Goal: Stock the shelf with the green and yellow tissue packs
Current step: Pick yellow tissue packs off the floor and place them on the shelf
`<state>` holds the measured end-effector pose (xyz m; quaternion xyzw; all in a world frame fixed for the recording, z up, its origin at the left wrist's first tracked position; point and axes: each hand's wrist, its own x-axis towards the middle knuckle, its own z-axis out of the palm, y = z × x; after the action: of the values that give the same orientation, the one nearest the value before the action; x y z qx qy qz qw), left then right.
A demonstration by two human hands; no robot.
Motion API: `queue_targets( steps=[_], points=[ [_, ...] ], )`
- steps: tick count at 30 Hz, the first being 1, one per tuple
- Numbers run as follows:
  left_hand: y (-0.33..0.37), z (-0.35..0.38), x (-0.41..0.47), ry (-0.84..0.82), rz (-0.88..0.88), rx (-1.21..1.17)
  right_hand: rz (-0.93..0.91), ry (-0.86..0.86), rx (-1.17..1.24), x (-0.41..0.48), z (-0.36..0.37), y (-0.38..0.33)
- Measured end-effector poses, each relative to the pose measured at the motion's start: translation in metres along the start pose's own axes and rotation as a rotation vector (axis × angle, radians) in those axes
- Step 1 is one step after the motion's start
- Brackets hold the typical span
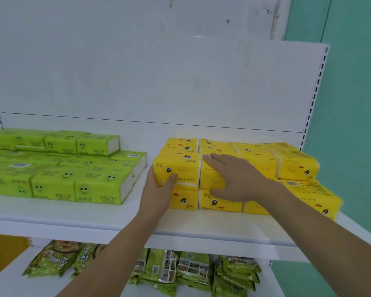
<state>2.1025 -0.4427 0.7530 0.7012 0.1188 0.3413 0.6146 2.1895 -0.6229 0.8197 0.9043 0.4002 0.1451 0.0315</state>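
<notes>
**Yellow tissue pack, upper layer, left front corner of the yellow block**

**Position.** The yellow pack (177, 168) sits in the second layer of the yellow tissue packs (291, 166). It is at the block's left front corner, on the right half of the shelf (94, 217). It touches the pack beside it and rests on the one below.

**Hold.** The left hand (159, 189) grips the pack's left end, with the thumb curled onto the front face and the fingers hidden round the side. The right hand (240, 179) lies palm down on the neighbouring packs, fingers straight, grasping nothing.

**Handling (judged).**
- Film wrap over compressed paper: light, squashy, not fragile, probably a little slick.
- Pinching a broad face would dent it. The short ends give the firmest purchase.
- A flat palm on top serves to slide and square it.
- The upper packs at the right look tilted and may shift if the row is pushed.

**Stage (judged).** The yellow block is being squared up. Both colours are already on the shelf.

**Adjacent.**
- Green tissue packs (62, 168) are layered on the left half, well apart from the yellow block, with bare shelf between.
- A white back panel (159, 82) stands behind.
- The lower shelf (30, 286) carries green snack bags (193, 269).
- A teal wall (351, 103) is at the right.
</notes>
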Motion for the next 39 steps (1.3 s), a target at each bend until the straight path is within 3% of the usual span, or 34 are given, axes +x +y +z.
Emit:
queue_targets(
  steps=[8, 15, 19, 21, 24, 28, 31, 33, 36, 39],
  points=[
    [-0.008, 0.002, -0.002, 0.036, 0.052, 0.036, 0.048, 0.137, -0.020, -0.001, 0.016, -0.010],
    [-0.005, -0.008, 0.004, -0.013, 0.078, 0.101, 0.032, 0.100, 0.055, -0.001, 0.009, -0.005],
    [0.007, -0.012, -0.008, 0.135, 0.373, 0.277, 0.034, 0.191, 0.089, -0.009, -0.005, -0.008],
    [0.014, -0.011, -0.019, 0.097, 0.545, 0.273, 0.035, 0.262, 0.112, -0.018, -0.009, -0.013],
    [0.025, -0.006, -0.047, -0.080, 0.588, 0.104, 0.086, 0.466, 0.265, -0.050, 0.000, -0.017],
    [0.027, 0.021, -0.108, -0.432, 0.445, -0.134, 0.296, 0.704, 0.524, -0.137, 0.040, -0.018],
    [0.001, 0.059, -0.162, -0.818, 0.139, -0.177, 0.499, 0.638, 0.533, -0.222, 0.087, -0.018],
    [-0.024, 0.087, -0.200, -1.013, -0.092, -0.151, 0.667, 0.486, 0.550, -0.287, 0.117, -0.022],
    [-0.068, 0.122, -0.264, -1.159, -0.425, -0.035, 0.888, 0.172, 0.603, -0.394, 0.156, -0.042],
    [-0.111, 0.148, -0.333, -1.264, -0.604, 0.124, 1.184, -0.249, 0.730, -0.497, 0.187, -0.061]
  ],
)
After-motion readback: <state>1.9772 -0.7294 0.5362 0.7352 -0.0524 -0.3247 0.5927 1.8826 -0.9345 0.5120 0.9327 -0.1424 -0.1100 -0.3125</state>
